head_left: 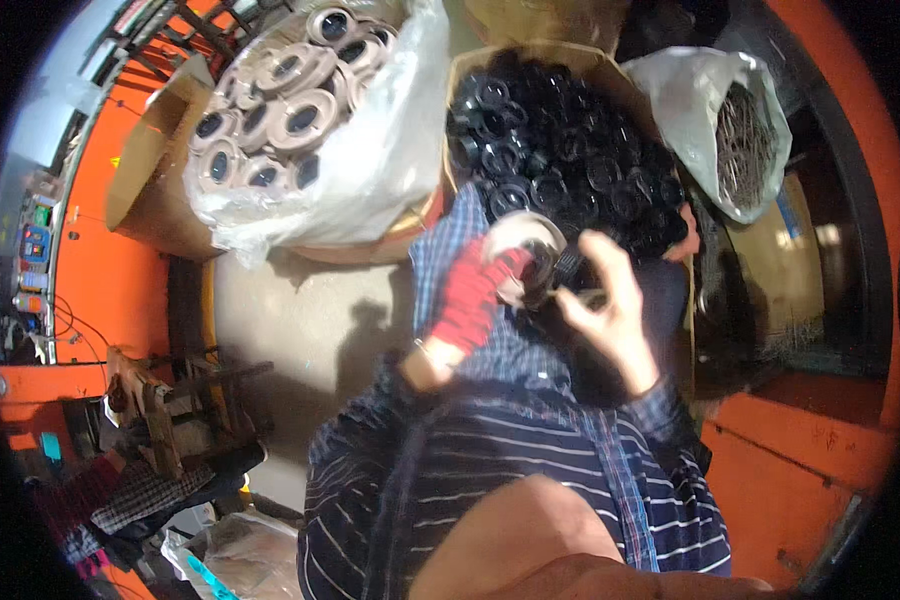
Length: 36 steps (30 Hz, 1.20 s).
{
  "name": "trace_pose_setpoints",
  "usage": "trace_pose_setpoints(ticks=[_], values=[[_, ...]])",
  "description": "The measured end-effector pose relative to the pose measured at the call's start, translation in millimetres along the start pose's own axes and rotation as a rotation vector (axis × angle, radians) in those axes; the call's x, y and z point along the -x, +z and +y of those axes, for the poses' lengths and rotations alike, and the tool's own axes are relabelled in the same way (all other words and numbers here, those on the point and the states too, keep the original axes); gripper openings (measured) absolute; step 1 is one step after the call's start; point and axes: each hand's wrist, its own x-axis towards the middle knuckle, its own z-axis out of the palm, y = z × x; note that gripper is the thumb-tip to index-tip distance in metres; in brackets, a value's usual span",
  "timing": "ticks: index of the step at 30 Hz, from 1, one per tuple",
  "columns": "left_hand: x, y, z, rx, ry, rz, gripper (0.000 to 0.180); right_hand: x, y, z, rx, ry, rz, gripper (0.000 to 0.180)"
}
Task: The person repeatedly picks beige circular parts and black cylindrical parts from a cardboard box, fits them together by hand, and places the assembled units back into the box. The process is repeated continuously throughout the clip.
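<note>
My left hand [470,300] wears a red glove and grips a grey round disc part [522,240] with a dark centre. My right hand [610,300] is bare and pinches a small black ring piece [570,272] against that disc. Both hands work above my lap, just in front of a cardboard box [580,60] heaped with black ring-shaped parts [560,140]. A blue checked cloth [450,240] lies under my hands.
A cardboard box lined with a clear plastic bag [370,170] holds several grey disc parts [280,90] at upper left. A plastic bag of thin metal pieces [740,140] sits at upper right. Orange machine panels [100,270] flank both sides; a wooden stool [170,400] stands lower left.
</note>
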Motion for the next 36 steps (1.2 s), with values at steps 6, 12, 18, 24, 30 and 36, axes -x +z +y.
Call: trace_pose_setpoints(ticks=[6, 12, 18, 24, 30, 36], values=[[19, 11, -8, 0.112, -0.087, -0.176, 0.049, 5, 22, -3, 0.008, 0.096, -0.206, 0.071], [35, 18, -9, -0.241, 0.048, -0.105, 0.055, 21, 35, 11, -0.029, 0.284, -0.004, 0.059], [25, 24, -22, -1.057, 0.86, -0.187, 0.068, 18, 56, 32, -1.032, 0.956, 0.207, 0.033], [26, 17, -19, -0.439, 0.26, -0.158, 0.058, 21, 47, 25, -0.257, 0.456, -0.026, 0.052], [25, 27, -17, -1.174, 0.904, -0.191, 0.067, 10, 46, 16, -1.339, 1.122, 0.296, 0.042], [26, 20, -17, -0.364, 0.132, -0.103, 0.056, 19, 21, 27, 0.002, 0.195, -0.07, 0.079]])
